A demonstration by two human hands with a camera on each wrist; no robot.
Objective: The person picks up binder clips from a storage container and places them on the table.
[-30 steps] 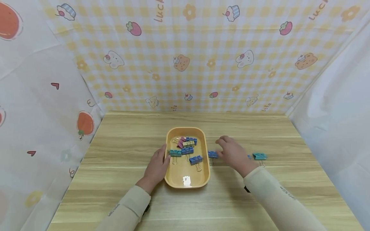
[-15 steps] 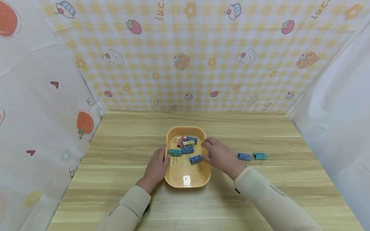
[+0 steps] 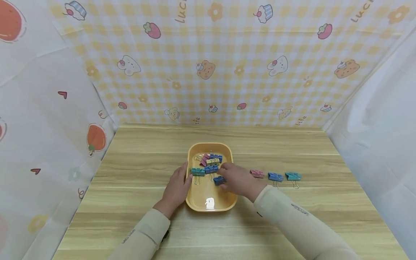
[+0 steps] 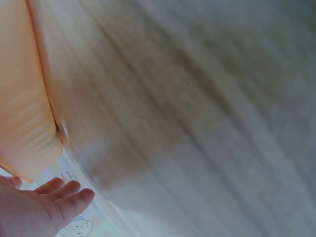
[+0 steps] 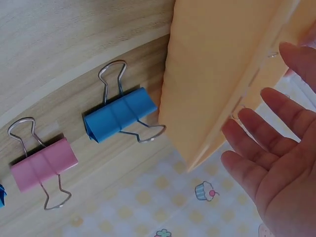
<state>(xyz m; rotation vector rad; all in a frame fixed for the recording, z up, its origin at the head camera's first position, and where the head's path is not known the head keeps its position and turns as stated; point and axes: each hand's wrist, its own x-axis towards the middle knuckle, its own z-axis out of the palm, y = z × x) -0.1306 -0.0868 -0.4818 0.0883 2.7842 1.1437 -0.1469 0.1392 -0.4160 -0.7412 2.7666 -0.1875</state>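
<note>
A yellow-orange tray (image 3: 203,202) holds several binder clips. My left hand (image 3: 176,186) rests at its left side, thumb at the rim and fingers straight along the outer wall; in the left wrist view the fingers (image 4: 75,197) extend beside the tray. My right hand (image 3: 238,180) reaches over the right rim, fingertips close around a dark blue binder clip (image 3: 219,181). In the right wrist view its fingers (image 5: 279,143) are loosely spread, with a gap between thumb and forefinger. Other clips inside are teal (image 3: 198,172), blue (image 3: 211,169), yellow (image 3: 212,162) and pink (image 3: 204,159).
Right of the tray, a pink binder clip (image 3: 257,174), a blue one (image 3: 275,176) and a teal one (image 3: 293,176) lie in a row on the wooden table (image 3: 130,155). Another blue clip (image 5: 121,115) lies right beside the tray wall. A checked cloth (image 3: 237,47) hangs behind.
My right hand has moved left from above the row of clips, over the tray's right rim and inside. The pink and blue clips in the row are now uncovered. My left hand stays put.
</note>
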